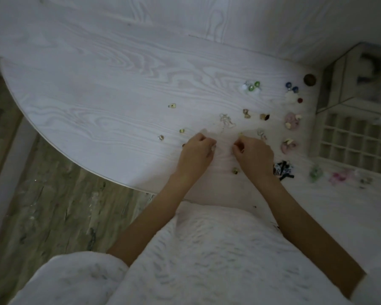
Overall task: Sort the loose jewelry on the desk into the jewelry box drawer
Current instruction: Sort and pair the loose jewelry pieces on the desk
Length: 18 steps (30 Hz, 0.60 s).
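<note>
On pale woodgrain desk (97,84), curled hands (196,150) flank small rings (182,130).

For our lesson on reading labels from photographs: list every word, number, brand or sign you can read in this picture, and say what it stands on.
None: no readable text shows anywhere.
The desk, the jewelry box drawer and the loose jewelry bear no visible lettering.
The small pieces are too dim and blurred to show any marks.

White desk (101,89) — scattered jewelry (252,86), seemingly earrings; drawer (356,142) right.
</note>
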### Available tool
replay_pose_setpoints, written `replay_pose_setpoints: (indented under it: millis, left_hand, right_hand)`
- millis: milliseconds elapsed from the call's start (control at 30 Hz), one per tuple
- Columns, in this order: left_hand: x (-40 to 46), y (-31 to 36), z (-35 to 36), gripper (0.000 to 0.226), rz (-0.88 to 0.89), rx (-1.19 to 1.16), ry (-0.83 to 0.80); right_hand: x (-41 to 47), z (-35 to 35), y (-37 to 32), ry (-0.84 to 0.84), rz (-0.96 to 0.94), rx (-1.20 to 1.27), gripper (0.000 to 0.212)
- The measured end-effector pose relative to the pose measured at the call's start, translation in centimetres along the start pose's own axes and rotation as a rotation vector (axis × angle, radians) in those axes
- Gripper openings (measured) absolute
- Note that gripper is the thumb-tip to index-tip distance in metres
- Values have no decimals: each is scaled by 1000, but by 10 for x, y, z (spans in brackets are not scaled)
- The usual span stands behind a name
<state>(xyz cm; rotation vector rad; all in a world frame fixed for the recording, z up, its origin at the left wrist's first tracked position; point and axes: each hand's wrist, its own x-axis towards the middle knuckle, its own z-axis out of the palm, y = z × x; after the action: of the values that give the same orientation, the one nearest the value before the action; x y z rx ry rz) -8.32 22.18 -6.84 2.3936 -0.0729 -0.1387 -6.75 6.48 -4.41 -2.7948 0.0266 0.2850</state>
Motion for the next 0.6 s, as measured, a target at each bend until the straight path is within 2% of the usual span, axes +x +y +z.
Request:
replay_pose_setpoints:
  millis: [133,333,600]
  left_hand:
    - [-1,3,0,37,-30,-9,-34]
    - [-2,19,11,20,-67,-62,-29]
    - [-11,30,14,27,-91,-172,-34]
  right_hand:
    - [-5,2,0,14,-27,59,19]
    - [-12,6,-8,-67,-25,192,22]
    - [-18,5,-7,-45,-54,248,17]
